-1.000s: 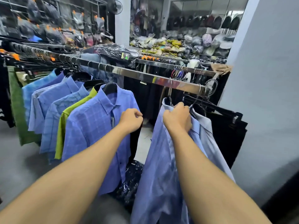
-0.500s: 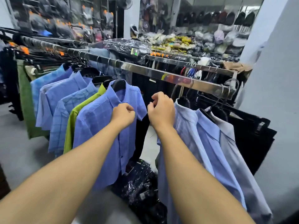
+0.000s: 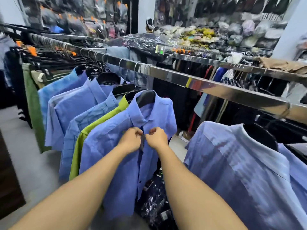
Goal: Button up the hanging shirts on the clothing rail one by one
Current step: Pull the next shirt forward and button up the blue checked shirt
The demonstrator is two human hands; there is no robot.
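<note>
A blue short-sleeved shirt (image 3: 109,146) hangs on a black hanger from the shiny metal clothing rail (image 3: 196,82), its front facing me. My left hand (image 3: 131,141) pinches the left edge of its front placket just below the collar. My right hand (image 3: 157,137) pinches the right edge at the same height, and the two hands nearly touch. Dark buttons show lower down the placket, which hangs slightly apart there. To the right hang more light blue shirts (image 3: 240,163), pushed aside.
Left of the held shirt hang a lime-green shirt (image 3: 93,130), several blue shirts (image 3: 78,103) and a green garment (image 3: 31,100). Plastic-wrapped dark clothes (image 3: 154,201) lie on the floor under the rail. A second rail (image 3: 232,66) with dark garments runs behind.
My right hand left the shirts on the right and joined my left hand at the front of the blue shirt. The view has shifted left and closer to that shirt.
</note>
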